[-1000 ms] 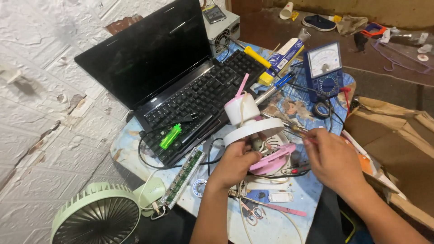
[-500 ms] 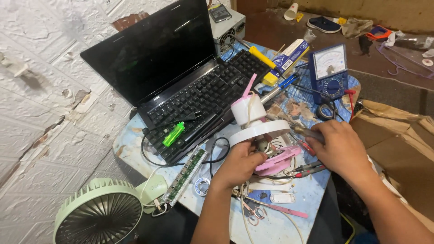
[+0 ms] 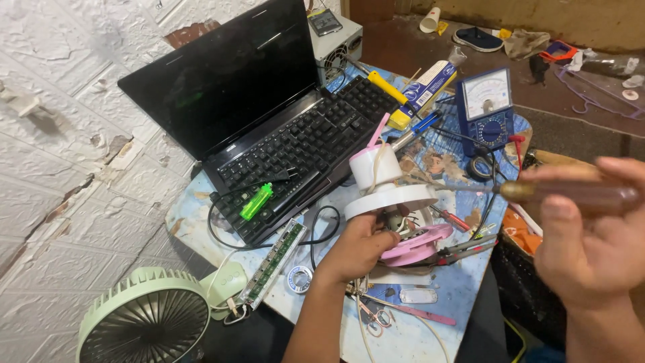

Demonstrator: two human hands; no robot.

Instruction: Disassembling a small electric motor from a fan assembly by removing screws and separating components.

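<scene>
Since 0.5 s ago my right hand has come up off the work and swung close to the camera, carrying the brown-handled screwdriver with it; my left hand has stayed where it was. My right fingers are clamped around the screwdriver's handle, which lies nearly level, its long axis running left to right with the thin shaft pointing left toward the white and pink fan part. That part sits to the left of and below my right fingers, well apart from the handle, though the shaft's tip reaches almost to it. My left fingers are curled shut under the part's white disc, holding it up just above the tabletop, so my left hand is by far the nearer one. A pink ring-shaped piece lies just right of my left fingers, touching the clutter of wires beneath.

Beyond my left fingers an open black laptop takes up the far left of the tabletop, with a green lighter on its keyboard. A blue analogue meter stands beyond my right fingers. Below left of my left hand stands a pale green fan.
</scene>
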